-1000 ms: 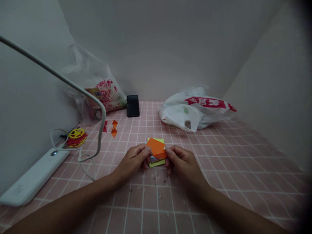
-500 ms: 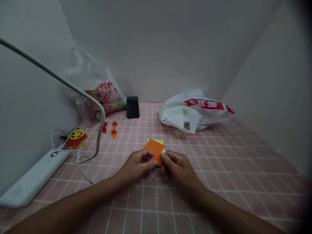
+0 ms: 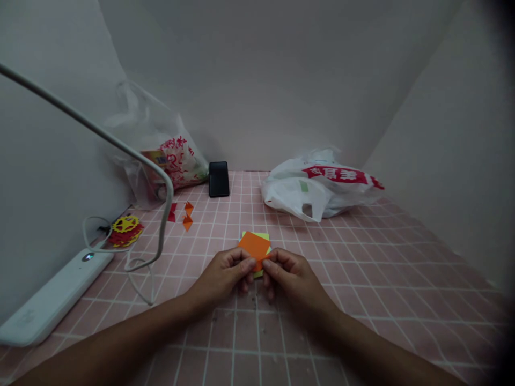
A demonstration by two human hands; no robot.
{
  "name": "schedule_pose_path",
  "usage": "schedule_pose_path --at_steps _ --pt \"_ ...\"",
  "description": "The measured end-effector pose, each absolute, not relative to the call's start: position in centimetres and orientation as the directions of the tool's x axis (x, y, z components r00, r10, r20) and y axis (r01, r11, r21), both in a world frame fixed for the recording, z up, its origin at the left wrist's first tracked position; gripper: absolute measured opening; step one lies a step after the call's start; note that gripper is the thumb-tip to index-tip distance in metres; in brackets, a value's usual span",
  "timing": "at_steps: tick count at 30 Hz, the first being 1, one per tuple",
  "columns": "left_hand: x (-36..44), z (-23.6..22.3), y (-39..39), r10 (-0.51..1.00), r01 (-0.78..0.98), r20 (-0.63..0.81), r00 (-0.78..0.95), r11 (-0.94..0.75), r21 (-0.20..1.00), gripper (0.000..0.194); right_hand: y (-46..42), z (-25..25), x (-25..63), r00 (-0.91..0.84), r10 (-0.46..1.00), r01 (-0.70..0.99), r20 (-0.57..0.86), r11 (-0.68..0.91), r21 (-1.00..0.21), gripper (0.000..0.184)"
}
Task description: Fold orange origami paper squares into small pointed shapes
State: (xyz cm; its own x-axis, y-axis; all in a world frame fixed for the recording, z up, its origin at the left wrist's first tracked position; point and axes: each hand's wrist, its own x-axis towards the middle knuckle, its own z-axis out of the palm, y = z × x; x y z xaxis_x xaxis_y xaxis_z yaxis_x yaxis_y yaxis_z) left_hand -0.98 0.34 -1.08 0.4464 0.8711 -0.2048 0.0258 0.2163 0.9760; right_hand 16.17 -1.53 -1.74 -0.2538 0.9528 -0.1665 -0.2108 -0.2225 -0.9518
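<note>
An orange sheet of paper (image 3: 255, 245) is held between my two hands near the middle of the table. My left hand (image 3: 229, 271) pinches its near left edge between thumb and fingers. On the near right edge, my right hand (image 3: 292, 273) pinches the same sheet. Beneath the orange sheet lies a stack of coloured paper (image 3: 263, 235), of which a yellow-green edge shows. My thumbs and fingers cover part of the sheet's near edge, so I cannot tell whether it is folded there.
Small folded orange papers (image 3: 188, 222) and a red paper piece (image 3: 172, 212) lie left. Beyond are a phone (image 3: 219, 179), a clear bag (image 3: 177, 155) and a white plastic bag (image 3: 298, 193). Yellow and red cut-outs (image 3: 126, 228), a white power bank (image 3: 52, 300) and a cable (image 3: 163, 225) occupy the left.
My left thumb has shifted slightly up and left along the near edge of the orange sheet. Both hands still pinch the sheet; the other things stay put.
</note>
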Motion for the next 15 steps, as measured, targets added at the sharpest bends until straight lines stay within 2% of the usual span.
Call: schedule_pose_path --at_steps 5,11,15 --pt "-0.97 -0.95 0.18 0.876 0.114 -0.192 0.443 0.157 0.981 0.031 -1.94 -1.64 16.09 -0.237 0.956 -0.226 -0.175 -0.229 -0.947 0.029" --pt "-0.97 -0.94 0.1 0.89 0.122 -0.172 0.422 0.132 0.984 0.03 -1.73 -1.95 16.35 -0.294 0.945 -0.213 -0.146 -0.214 -0.954 0.037" --pt "-0.92 -1.13 0.06 0.881 0.129 -0.166 0.443 0.121 0.984 0.026 -1.6 -2.2 16.42 -0.295 0.948 -0.208 -0.12 -0.186 -0.96 0.033"
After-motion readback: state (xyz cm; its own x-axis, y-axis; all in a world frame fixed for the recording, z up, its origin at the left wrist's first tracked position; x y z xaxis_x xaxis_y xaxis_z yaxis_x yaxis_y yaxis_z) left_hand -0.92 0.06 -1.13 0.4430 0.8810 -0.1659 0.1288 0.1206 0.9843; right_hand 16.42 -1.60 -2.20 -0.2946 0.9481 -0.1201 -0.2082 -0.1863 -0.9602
